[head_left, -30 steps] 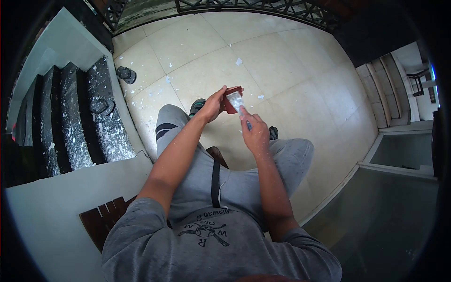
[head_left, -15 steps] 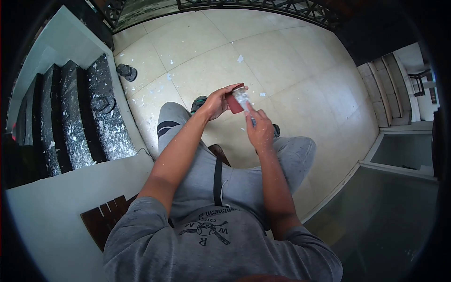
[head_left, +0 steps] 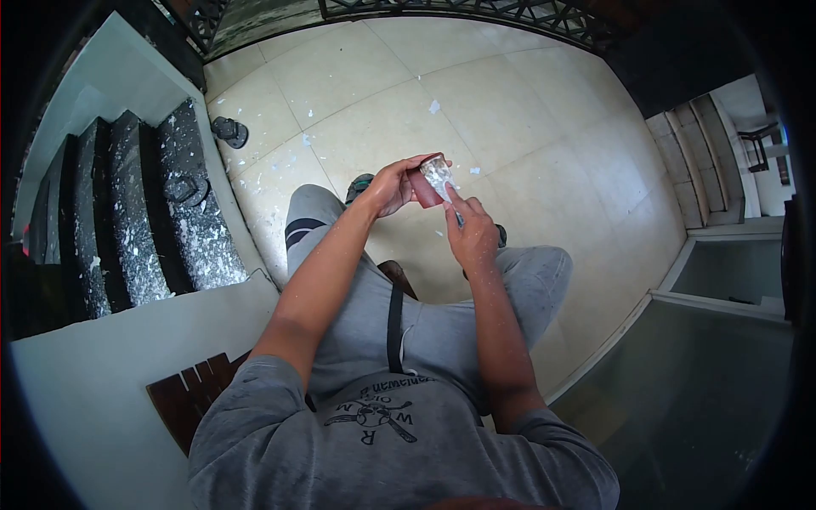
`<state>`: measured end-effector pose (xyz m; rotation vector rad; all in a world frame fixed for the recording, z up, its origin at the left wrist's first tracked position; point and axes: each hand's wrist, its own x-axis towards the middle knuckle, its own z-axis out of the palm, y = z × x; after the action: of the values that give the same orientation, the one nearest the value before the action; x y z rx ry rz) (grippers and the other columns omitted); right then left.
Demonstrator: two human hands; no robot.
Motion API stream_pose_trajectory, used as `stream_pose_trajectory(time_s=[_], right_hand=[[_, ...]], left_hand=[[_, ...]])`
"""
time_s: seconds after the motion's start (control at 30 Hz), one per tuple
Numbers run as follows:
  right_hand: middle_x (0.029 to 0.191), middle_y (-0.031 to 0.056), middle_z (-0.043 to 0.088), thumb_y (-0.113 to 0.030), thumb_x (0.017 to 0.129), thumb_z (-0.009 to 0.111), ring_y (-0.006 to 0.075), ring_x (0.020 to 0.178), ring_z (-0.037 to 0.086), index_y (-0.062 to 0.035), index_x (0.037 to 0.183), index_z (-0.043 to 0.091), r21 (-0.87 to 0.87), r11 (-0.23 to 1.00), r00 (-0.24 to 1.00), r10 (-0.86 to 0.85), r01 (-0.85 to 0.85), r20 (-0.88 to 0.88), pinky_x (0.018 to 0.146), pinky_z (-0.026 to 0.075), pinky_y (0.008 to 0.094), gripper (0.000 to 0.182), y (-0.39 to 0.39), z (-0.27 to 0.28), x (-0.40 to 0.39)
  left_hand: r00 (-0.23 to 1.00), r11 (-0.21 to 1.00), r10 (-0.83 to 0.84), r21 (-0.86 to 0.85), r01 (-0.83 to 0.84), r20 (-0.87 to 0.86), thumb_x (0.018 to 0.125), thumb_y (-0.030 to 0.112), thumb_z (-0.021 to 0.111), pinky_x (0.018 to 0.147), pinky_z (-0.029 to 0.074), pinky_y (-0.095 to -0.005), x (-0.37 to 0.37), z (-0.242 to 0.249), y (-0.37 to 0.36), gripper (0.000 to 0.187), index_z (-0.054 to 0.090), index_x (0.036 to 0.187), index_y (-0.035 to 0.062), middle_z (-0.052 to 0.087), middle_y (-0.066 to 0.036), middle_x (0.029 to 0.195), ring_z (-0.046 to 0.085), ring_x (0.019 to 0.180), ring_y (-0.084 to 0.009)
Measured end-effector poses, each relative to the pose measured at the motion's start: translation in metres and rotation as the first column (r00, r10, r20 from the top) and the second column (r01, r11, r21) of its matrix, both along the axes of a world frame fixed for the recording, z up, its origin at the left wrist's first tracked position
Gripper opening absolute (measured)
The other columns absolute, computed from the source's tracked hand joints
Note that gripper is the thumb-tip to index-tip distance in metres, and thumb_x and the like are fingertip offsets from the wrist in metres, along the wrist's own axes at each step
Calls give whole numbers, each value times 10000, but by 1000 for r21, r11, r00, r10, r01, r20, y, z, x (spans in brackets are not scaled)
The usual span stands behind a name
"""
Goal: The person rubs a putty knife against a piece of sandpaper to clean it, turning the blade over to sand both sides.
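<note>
Nearest is the person's grey shirt (head_left: pixel 297 450), with grey trousers (head_left: pixel 340 314) beyond it and a black strap (head_left: pixel 395 327) hanging down the middle. At near left is a dark wooden slatted piece (head_left: pixel 187 391). Farther out, between and beyond the knees, the left hand (head_left: pixel 389 191) grips a dark red sheet (head_left: pixel 422 188), fingers closed on its left side and top. The right hand (head_left: pixel 473 236), just to the right and a little nearer, is closed around the handle of a scraper (head_left: pixel 438 175); the scraper's white-smeared blade lies over the sheet, angled toward its far edge. Under and past them spreads the pale tiled floor (head_left: pixel 544 144), with white flakes (head_left: pixel 434 106) scattered on it. To the left, dark steps (head_left: pixel 132 229) are thickly speckled white. A dark slipper-like object (head_left: pixel 229 132) lies on the floor beside them. A dark metal railing (head_left: pixel 476 14) runs along the far side.
</note>
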<state>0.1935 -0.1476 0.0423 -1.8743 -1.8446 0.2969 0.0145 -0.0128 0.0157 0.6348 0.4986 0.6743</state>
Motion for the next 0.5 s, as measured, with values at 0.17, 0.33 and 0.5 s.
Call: stream_pose_trajectory(time_s=[0.17,0.33,0.5], right_hand=[[991,97,671,-331,1096,626,357,836,735,-275,1472,710,-24,1000,1000,12,-12,17,725,583,487,390,-2,0,-3],[971,90,675,-330,1097,630,344,827,733,-286,1482,703,9,999,999,-44,44,-26,724,580,484,395,-1,0,-3],[968,94,672,-328,1091,640,348,830,731,-292,1478,705,8,999,998,-52,52,-26,736,586,483,394,4,3,4]], left_hand=[[1000,1000,5,-20,-4,30,1165,259,383,1196,522,-503,2,0,2,522,493,1596,-15,605,-192,1571,636,1396,-324],[999,999,33,-16,-33,-3,1159,261,381,1180,534,-490,-1,1,-3,531,497,1600,-9,599,-184,1582,635,1402,-320],[996,1000,17,9,-16,-86,1158,247,324,1186,533,-491,2,1,-1,544,468,1628,13,593,-168,1602,623,1424,-324]])
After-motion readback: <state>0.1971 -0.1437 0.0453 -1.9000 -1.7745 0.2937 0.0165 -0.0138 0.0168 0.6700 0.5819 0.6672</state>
